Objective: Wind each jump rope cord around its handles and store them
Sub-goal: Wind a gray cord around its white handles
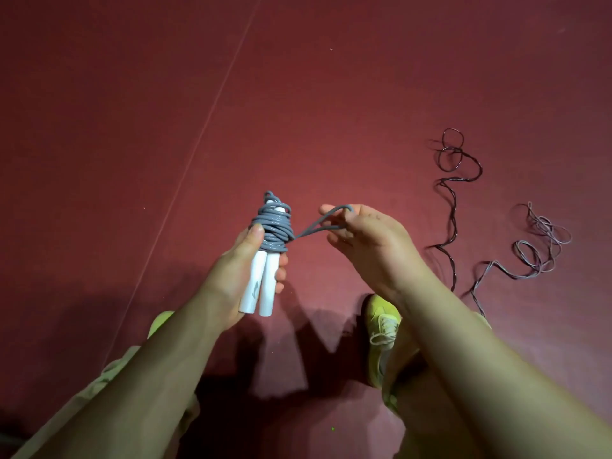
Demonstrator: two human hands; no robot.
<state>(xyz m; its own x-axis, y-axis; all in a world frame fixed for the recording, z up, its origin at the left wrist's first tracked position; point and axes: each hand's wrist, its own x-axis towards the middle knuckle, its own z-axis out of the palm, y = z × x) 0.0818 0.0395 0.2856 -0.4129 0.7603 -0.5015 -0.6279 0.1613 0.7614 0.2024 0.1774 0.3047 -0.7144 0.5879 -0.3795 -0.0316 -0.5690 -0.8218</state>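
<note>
Head view, steeply downward, close above hands, floor probably near

Two white handles sit side by side, standing almost straight up, held up above the red floor. A gray cord is wound many times around their top half in a fat, messy bundle. One small loop pokes out at the very top. The last bit of the gray cord runs out to the right as a long loop, off the bundle. Two more cords lie loose on the floor to the right: a dark cord in wiggly curls, and a pale purple cord in tangled rings beside it.
</note>
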